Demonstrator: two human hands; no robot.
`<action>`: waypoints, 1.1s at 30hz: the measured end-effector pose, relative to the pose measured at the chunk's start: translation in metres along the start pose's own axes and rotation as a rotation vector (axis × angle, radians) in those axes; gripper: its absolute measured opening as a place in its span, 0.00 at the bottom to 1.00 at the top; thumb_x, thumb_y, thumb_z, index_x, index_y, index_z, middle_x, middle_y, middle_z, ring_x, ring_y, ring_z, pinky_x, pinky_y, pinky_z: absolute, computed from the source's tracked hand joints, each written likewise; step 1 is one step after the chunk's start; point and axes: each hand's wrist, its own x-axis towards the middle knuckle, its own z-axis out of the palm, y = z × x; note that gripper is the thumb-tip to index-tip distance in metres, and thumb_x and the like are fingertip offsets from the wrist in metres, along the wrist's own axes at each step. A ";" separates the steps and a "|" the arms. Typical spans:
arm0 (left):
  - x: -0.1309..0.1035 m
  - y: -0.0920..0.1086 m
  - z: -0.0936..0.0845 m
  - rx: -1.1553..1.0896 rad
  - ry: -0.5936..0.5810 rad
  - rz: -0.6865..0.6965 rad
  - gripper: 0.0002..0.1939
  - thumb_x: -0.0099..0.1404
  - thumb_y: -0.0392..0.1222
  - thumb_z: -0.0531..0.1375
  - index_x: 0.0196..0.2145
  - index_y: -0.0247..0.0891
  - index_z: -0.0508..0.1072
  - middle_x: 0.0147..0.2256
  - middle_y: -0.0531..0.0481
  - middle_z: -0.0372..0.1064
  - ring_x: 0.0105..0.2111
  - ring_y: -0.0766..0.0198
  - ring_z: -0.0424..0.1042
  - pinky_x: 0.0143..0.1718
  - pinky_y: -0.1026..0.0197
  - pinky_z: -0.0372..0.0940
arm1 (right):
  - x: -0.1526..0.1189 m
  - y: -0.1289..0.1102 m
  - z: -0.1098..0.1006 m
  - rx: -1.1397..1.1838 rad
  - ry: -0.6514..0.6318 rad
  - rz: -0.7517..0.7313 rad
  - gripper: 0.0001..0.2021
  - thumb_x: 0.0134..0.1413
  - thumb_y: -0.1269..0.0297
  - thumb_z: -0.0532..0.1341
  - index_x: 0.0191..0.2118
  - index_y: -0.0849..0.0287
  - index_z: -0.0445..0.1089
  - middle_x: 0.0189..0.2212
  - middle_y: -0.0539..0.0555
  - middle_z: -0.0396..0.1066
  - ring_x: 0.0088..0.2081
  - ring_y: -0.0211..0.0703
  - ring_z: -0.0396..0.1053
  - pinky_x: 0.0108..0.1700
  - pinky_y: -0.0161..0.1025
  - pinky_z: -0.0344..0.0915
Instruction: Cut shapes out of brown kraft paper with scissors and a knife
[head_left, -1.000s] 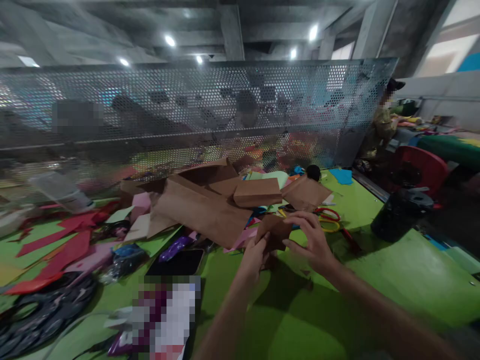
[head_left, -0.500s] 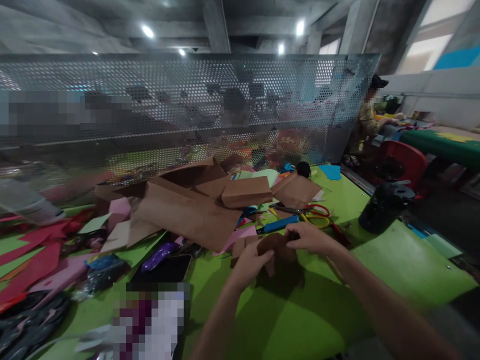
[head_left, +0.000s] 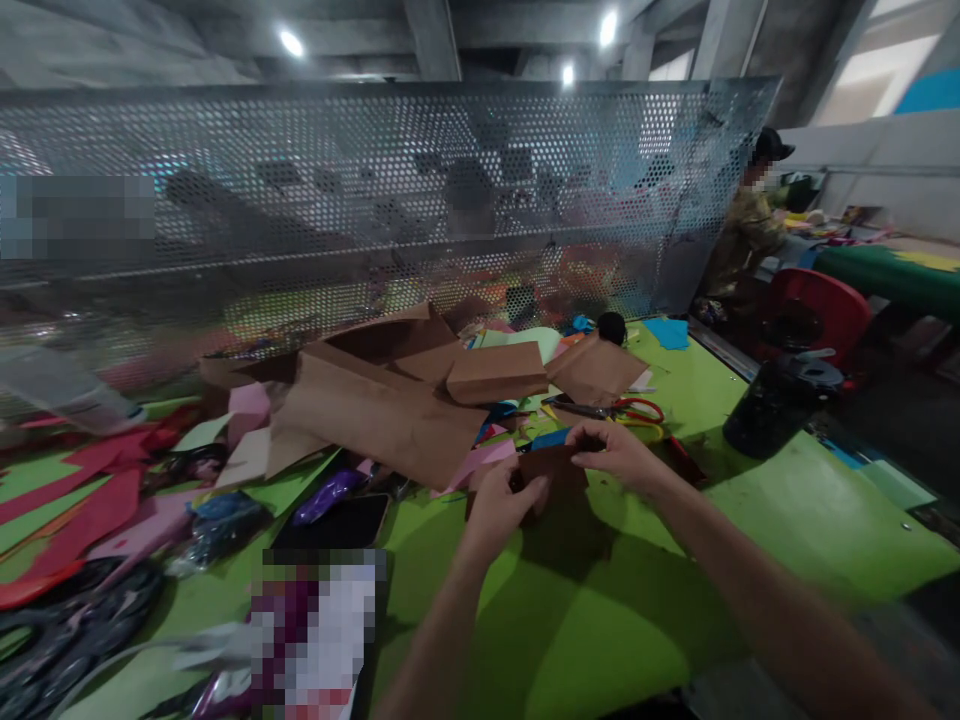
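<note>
Crease risk: your brown paper piece (head_left: pixel 556 474) could buckle or tear; likely cause, uneven pull between the two grips.
Snag risk: its far edge could catch the blue strip (head_left: pixel 550 439) or the scissors (head_left: pixel 598 411) lying just beyond, if you push away from you.
Slip risk: only a corner is pinched on the right, so a loose fingertip could let it swing down.
Left hand (head_left: pixel 501 503): nearly closed, thumb over the paper's left side, fingers curled behind; gripping it.
Right hand (head_left: pixel 613 455): thumb and index almost together, pinching the far right corner; other fingers bent, exact contact unclear.
Paper place: between your hands, over the near middle of the worktop (head_left: pixel 814 520), seemingly raised; shadow beneath, lower edge too dark to trace.
Far side: large kraft paper sheet (head_left: pixel 382 420), box-shaped brown paper (head_left: pixel 499 374) right of it.
Left side: dark phone (head_left: pixel 349 522), purple packet (head_left: pixel 328 497) against it.
Right side: black lidded cup (head_left: pixel 772 408), well apart from you.
</note>
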 end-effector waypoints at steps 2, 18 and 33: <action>-0.005 0.005 0.002 0.045 0.026 0.099 0.11 0.55 0.41 0.64 0.37 0.36 0.76 0.33 0.49 0.76 0.34 0.60 0.74 0.37 0.60 0.68 | -0.001 -0.004 -0.002 0.066 0.001 -0.004 0.06 0.43 0.66 0.66 0.30 0.58 0.71 0.28 0.49 0.71 0.33 0.41 0.68 0.38 0.38 0.63; -0.077 -0.007 0.021 0.705 0.228 0.909 0.15 0.66 0.29 0.57 0.48 0.42 0.73 0.51 0.44 0.75 0.54 0.56 0.72 0.53 0.50 0.67 | -0.006 0.001 0.009 0.328 -0.413 0.129 0.07 0.39 0.71 0.68 0.27 0.60 0.70 0.37 0.53 0.76 0.39 0.43 0.73 0.44 0.40 0.67; -0.125 -0.004 0.045 1.014 -0.104 0.368 0.24 0.68 0.54 0.60 0.56 0.38 0.72 0.50 0.41 0.73 0.48 0.52 0.71 0.47 0.51 0.68 | -0.009 0.017 -0.044 -0.244 0.129 -0.125 0.12 0.53 0.61 0.62 0.42 0.59 0.73 0.34 0.52 0.74 0.36 0.43 0.69 0.40 0.40 0.65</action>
